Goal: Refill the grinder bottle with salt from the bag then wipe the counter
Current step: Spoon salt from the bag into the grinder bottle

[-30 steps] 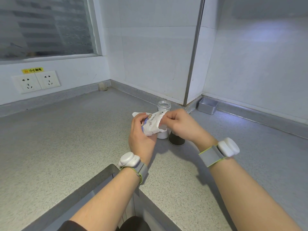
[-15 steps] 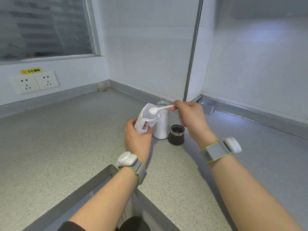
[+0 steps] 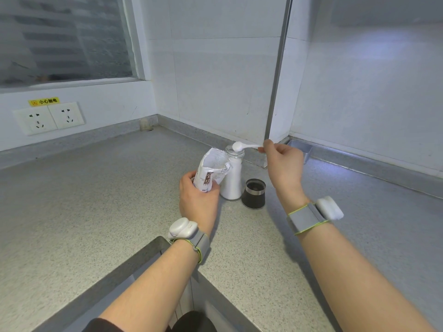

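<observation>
A clear glass grinder bottle [image 3: 231, 180] stands open on the grey counter, filled most of the way with white salt. Just left of it my left hand [image 3: 197, 200] grips the lower part of the white salt bag [image 3: 212, 170], which stands upright with its torn top open. My right hand [image 3: 282, 164] pinches the handle of a small white spoon [image 3: 244, 146]. The spoon's bowl, heaped with salt, hovers right over the bottle's mouth. The dark grinder cap [image 3: 253, 194] sits upside down on the counter to the right of the bottle.
A small metal tray [image 3: 302, 149] lies by the wall behind my right hand. Wall sockets [image 3: 49, 118] are at the left. A metal sink edge [image 3: 134, 262] runs under my forearms. The speckled counter [image 3: 96, 200] stretches to the left and right.
My right hand drew the loaded spoon out of the bag and carried it over the bottle's mouth. My left hand lowered the bag and set it upright beside the bottle.
</observation>
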